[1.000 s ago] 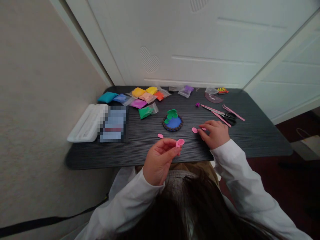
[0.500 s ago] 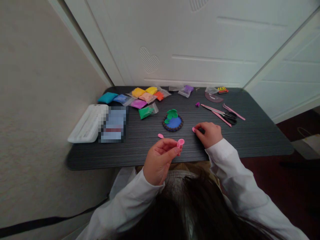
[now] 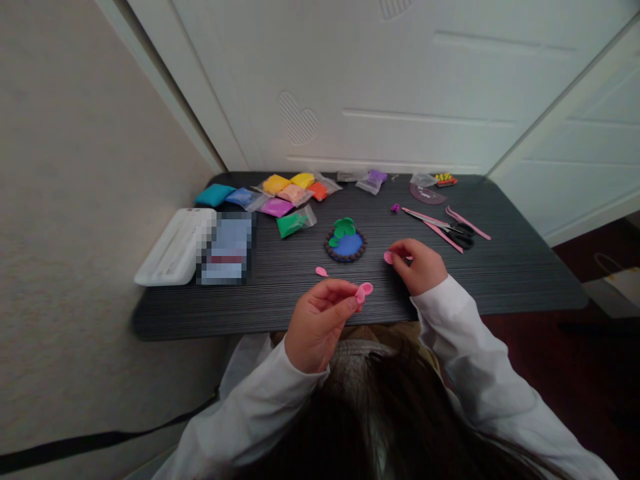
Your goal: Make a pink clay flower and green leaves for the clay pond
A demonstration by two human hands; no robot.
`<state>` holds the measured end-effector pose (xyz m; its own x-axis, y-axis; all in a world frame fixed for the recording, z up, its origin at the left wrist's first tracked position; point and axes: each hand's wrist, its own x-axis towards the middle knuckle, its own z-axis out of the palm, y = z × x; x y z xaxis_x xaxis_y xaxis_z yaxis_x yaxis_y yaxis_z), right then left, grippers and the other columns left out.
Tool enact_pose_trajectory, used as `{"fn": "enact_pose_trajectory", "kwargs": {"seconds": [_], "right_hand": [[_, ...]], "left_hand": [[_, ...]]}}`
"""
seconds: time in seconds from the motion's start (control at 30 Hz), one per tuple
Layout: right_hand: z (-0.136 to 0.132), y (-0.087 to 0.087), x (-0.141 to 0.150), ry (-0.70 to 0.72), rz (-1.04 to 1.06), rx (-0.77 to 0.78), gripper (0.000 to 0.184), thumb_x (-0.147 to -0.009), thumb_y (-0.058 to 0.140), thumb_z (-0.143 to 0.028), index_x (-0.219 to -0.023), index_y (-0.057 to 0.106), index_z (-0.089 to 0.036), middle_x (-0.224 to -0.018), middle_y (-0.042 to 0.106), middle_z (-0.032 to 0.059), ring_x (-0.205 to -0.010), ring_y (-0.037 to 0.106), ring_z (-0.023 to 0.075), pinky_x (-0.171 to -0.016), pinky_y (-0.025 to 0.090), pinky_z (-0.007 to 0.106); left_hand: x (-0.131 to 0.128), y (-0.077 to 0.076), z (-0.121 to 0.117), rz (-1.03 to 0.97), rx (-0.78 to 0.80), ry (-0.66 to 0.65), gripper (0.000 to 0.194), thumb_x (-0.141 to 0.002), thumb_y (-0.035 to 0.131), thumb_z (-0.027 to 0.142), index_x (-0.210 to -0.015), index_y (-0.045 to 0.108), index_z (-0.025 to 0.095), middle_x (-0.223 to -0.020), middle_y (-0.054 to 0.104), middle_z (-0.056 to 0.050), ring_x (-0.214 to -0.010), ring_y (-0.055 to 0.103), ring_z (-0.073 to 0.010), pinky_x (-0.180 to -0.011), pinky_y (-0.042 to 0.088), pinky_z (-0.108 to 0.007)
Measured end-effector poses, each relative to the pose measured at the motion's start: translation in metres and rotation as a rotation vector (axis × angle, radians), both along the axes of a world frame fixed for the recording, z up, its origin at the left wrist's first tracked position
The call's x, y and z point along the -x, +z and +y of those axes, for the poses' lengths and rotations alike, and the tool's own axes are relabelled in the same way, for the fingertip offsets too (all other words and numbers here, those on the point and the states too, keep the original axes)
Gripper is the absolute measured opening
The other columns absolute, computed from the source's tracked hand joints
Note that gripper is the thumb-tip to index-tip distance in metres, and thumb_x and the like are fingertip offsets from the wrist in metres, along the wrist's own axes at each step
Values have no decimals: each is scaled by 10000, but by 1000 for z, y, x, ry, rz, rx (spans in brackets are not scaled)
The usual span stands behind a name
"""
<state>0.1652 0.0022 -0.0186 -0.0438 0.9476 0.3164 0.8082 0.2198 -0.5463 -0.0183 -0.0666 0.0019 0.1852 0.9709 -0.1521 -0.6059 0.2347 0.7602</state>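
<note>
Between thumb and fingertips, my left hand [image 3: 323, 323] pinches a small pink clay flower piece [image 3: 363, 292] of joined petals, above the table's front edge. Farther right, my right hand [image 3: 417, 265] has its thumb and forefinger closed on a flat pink clay petal [image 3: 389, 257] at the tabletop. A bit of another pink piece shows behind those fingers, mostly hidden. One loose pink petal [image 3: 321, 272] lies left of centre. Beyond the hands sits a round blue clay pond [image 3: 353, 247] with a brown beaded rim and green clay leaves [image 3: 345, 228] on it.
Several clay packets lie at the back left, a green one [image 3: 294, 223] nearest. A white tray [image 3: 177, 247] and a blurred-out device [image 3: 227, 248] are at left. Scissors [image 3: 450, 230], pink tweezers [image 3: 467, 223] and a purple clay bit [image 3: 395, 209] lie at right.
My right hand has moved slightly left and its fingertips have closed on the pink petal. In my left hand the flower piece has turned a little.
</note>
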Motion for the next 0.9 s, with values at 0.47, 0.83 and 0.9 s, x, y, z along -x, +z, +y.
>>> {"fn": "enact_pose_trajectory", "kwargs": {"seconds": [0.47, 0.83, 0.9], "right_hand": [[-45, 25, 29, 293, 1085, 342, 128, -692, 593, -203, -815, 625, -223, -730, 621, -16, -706, 560, 97, -712, 429, 256], [-62, 36, 53, 278, 1262, 373, 65, -692, 590, -165, -748, 604, -195, -684, 616, -22, -647, 557, 83, -666, 449, 240], [-63, 38, 55, 285, 1269, 365, 61, -695, 585, -157, -743, 600, -192, -666, 609, -28, -637, 554, 77, -663, 452, 232]], "left_hand": [[0, 2, 4, -128, 77, 9, 132, -621, 623, 86, -717, 658, 169, -723, 652, 11, -657, 577, -59, -616, 460, -150], [-2, 0, 2, -111, 7, 74, 121, -618, 625, 81, -687, 651, 177, -705, 644, 16, -684, 575, -64, -674, 458, -163], [-2, 0, 2, -101, 1, 83, 123, -622, 622, 86, -694, 650, 183, -720, 643, 15, -699, 577, -78, -690, 461, -189]]}}
